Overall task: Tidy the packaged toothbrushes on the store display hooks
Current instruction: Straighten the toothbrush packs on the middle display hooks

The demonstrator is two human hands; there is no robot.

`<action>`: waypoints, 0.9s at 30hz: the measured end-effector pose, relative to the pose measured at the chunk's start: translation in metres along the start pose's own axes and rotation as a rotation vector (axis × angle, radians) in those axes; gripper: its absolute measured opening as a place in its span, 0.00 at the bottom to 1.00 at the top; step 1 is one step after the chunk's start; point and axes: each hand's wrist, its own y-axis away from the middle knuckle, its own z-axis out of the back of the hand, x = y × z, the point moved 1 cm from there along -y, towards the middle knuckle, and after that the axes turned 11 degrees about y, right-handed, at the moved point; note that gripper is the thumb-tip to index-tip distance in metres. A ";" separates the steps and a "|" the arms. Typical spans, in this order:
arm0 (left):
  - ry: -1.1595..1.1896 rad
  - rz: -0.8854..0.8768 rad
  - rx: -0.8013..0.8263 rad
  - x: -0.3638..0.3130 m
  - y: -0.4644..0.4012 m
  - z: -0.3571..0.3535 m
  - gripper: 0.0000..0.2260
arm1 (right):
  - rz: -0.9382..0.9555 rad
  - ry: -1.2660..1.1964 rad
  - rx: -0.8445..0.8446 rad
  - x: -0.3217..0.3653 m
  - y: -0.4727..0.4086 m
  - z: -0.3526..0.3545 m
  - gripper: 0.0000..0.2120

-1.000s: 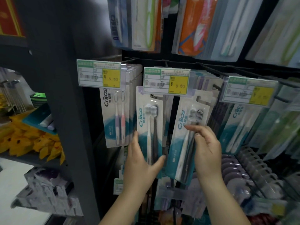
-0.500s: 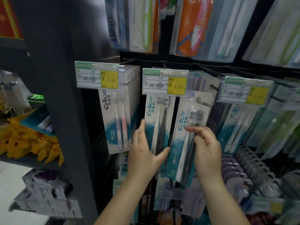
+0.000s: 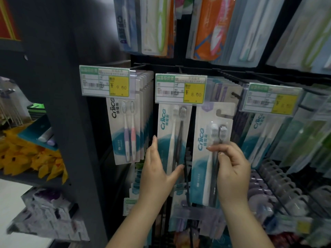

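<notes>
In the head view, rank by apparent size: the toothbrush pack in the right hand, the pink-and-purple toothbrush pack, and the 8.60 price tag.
1. Toothbrush pack in the right hand, though it sits nearer the camera.
2. Pink-and-purple toothbrush pack, top hidden behind a tag.
3. 8.60 price tag.

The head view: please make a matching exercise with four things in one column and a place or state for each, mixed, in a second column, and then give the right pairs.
Things:
1. left hand
2. right hand
3. pink and purple pack
4. 8.60 tag

Places or states:
A. hangs furthest left, under the 9.60 tag
B. pinches the loose pack, which is off its hook
C. sits above the middle pack
D. fingers straight, at the lower left edge of the middle pack

Pairs: 1-D, 2-B, 3-A, 4-C
</notes>
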 end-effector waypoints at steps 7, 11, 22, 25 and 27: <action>0.034 -0.042 -0.015 0.005 -0.006 -0.001 0.33 | 0.077 -0.053 -0.037 0.006 0.003 0.003 0.12; 0.052 -0.091 -0.036 0.010 -0.015 -0.001 0.16 | 0.074 -0.042 0.014 0.004 0.005 0.000 0.12; 0.083 -0.067 -0.032 0.021 -0.037 0.000 0.05 | 0.086 -0.050 0.282 0.012 0.001 -0.015 0.12; 0.107 -0.058 -0.074 0.026 -0.033 0.003 0.08 | 0.107 -0.033 0.367 0.017 -0.005 -0.021 0.12; 0.137 -0.056 -0.116 0.028 -0.027 0.006 0.11 | 0.111 -0.025 0.404 0.020 -0.009 -0.024 0.11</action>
